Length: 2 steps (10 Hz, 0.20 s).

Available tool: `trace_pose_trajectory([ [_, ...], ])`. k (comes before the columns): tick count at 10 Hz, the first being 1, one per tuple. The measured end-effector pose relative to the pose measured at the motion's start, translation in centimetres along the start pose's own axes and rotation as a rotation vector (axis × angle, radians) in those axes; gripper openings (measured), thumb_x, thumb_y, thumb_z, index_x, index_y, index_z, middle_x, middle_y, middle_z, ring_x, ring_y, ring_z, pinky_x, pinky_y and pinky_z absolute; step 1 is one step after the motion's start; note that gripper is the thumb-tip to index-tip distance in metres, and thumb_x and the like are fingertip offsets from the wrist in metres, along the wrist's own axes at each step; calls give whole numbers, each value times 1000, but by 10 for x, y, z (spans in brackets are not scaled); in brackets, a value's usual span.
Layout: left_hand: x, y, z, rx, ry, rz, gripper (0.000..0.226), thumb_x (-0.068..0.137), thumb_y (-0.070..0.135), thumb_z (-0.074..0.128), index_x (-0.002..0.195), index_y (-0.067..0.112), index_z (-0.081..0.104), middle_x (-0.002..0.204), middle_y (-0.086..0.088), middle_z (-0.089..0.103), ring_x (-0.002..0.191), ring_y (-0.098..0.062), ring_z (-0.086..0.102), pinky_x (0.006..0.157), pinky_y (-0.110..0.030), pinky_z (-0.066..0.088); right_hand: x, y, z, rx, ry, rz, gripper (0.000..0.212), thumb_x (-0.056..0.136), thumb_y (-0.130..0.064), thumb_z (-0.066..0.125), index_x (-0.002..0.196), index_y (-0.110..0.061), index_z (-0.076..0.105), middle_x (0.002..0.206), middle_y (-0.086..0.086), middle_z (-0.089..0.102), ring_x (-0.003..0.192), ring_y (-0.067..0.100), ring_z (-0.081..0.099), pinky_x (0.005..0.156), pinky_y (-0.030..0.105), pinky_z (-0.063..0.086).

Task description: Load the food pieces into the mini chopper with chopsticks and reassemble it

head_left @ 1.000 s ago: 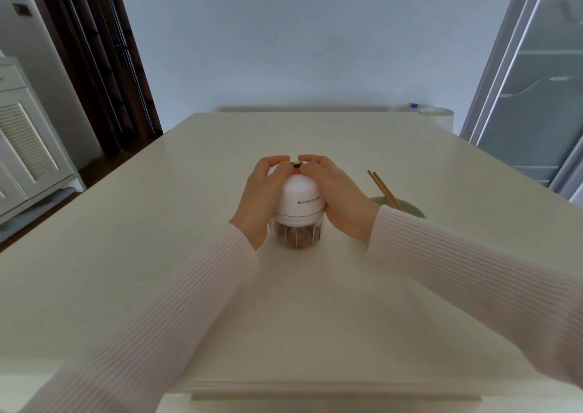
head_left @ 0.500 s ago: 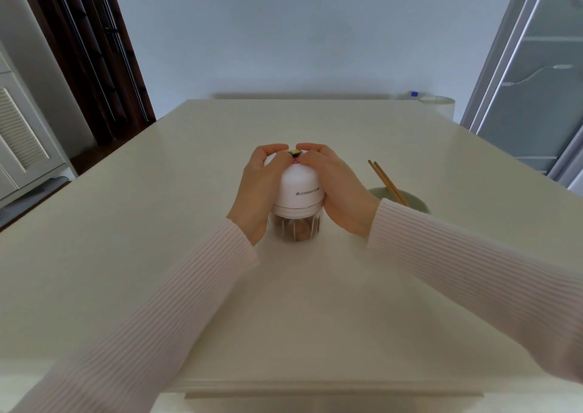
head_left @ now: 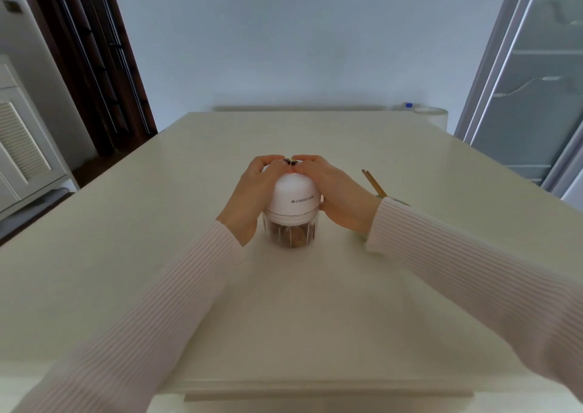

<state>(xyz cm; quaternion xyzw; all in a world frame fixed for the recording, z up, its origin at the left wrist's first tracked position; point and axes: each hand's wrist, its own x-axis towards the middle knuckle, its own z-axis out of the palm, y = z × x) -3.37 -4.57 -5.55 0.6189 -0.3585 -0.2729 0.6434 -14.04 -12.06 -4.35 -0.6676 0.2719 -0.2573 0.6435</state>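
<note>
Small white-domed mini chopper [head_left: 293,202] with clear cup, mid counter [head_left: 315,318]. My left hand [head_left: 252,195] and right hand [head_left: 334,196] wrapped around dome, fingers [head_left: 268,161] meeting on top. I'd press straight down, evenly, until dome seats.

The mini chopper [head_left: 291,206] has a glossy white domed top with small grey lettering, and a clear cup below showing brown food pieces [head_left: 291,237]. The table [head_left: 189,255] is plain cream-white. Both sleeves [head_left: 157,311] are pale pink with fine ribbing. The chopsticks [head_left: 373,183] are orange-brown with darker tips. The wall [head_left: 299,40] is pale blue-grey, and the door frame [head_left: 94,49] dark brown.
</note>
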Motion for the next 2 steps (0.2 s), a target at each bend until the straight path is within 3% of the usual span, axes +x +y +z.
trace_pose_trajectory([
  [2, 4, 23, -9, 77, 34, 80, 23, 88, 36, 52, 109, 30, 55, 118, 7, 57, 107, -7, 52, 82, -23, 39, -9, -17, -11, -126, 2, -46, 42, 93, -39, 47, 132, -25, 44, 133, -1, 51, 123, 16, 47, 107, 40, 37],
])
